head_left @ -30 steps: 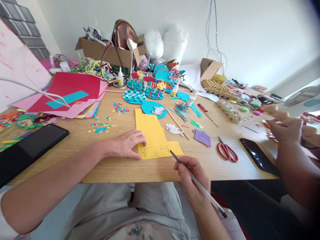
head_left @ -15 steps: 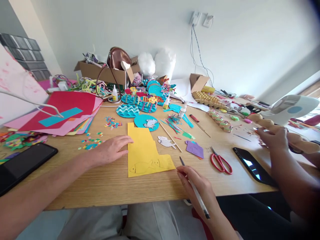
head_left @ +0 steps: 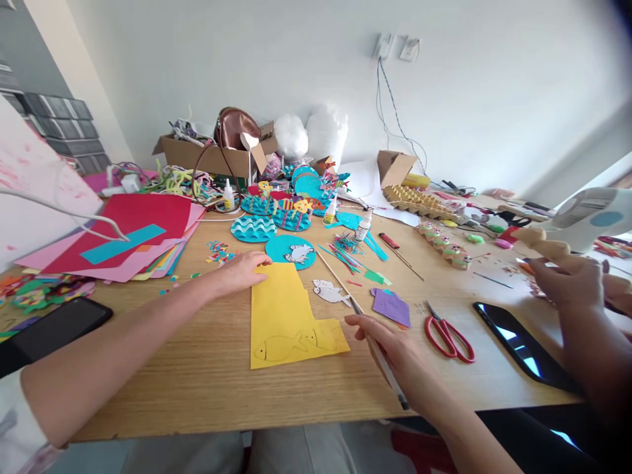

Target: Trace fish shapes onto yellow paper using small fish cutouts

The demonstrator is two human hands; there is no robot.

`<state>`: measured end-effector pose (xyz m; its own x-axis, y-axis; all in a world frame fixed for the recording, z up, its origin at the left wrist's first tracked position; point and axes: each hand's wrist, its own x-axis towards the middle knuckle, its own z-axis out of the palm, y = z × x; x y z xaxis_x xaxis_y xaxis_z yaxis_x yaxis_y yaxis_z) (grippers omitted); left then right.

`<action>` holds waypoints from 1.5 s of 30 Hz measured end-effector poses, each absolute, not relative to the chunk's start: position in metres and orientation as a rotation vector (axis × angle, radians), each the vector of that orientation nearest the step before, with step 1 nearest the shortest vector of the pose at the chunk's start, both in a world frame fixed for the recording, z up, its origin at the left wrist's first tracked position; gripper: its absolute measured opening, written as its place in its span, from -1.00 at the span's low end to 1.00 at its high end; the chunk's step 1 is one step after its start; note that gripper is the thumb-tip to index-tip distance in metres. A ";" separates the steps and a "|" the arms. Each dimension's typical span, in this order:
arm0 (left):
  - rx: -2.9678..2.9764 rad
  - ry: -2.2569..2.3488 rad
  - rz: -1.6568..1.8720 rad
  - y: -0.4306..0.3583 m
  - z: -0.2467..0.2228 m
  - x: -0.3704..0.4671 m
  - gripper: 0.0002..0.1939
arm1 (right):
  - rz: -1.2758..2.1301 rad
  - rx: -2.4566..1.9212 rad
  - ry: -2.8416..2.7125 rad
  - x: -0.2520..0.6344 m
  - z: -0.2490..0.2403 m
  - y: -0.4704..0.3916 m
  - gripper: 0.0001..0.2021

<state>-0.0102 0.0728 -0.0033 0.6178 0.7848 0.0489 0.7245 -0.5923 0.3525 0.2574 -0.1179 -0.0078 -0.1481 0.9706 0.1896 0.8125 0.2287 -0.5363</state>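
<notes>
A yellow sheet of paper (head_left: 284,309) lies on the table, its right side cut in steps. Along its lower edge run pencil-thin outlines of fish. Over the sheet's upper left corner is my left hand (head_left: 241,271), fingers stretched out and thumb apart. My right hand (head_left: 395,349) grips a pen (head_left: 388,375) just right of the sheet, its tip raised toward the white fish cutouts (head_left: 330,291). Behind the sheet, a blue paper disc (head_left: 276,249) carries another white cutout (head_left: 299,253). A thin wooden stick (head_left: 332,268) lies beside the fish cutouts.
Red-handled scissors (head_left: 448,339), a purple paper piece (head_left: 391,306) and a phone (head_left: 518,345) lie to the right. Another person's hand (head_left: 570,286) holds an egg-carton strip at far right. Coloured paper sheets (head_left: 143,210) and a second phone (head_left: 59,332) lie left; glue bottles (head_left: 363,226) stand behind.
My left hand has slid up along the sheet's left edge to its top corner. My right hand has moved slightly right with the pen, whose tip now points near the fish cutouts. The view has shifted.
</notes>
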 end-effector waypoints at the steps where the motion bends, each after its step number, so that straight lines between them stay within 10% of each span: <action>1: 2.549 1.220 0.291 0.077 -0.004 -0.008 -0.64 | 0.462 -1.588 -1.991 0.259 -0.005 -0.115 -0.66; 23: 2.740 1.251 0.172 0.103 -0.010 0.009 -0.76 | 1.378 -1.143 -1.637 0.231 0.021 -0.039 -0.65; 45: 2.747 1.195 0.151 0.095 -0.011 0.011 -0.86 | 1.348 -1.120 -1.256 0.227 -0.011 -0.016 -0.68</action>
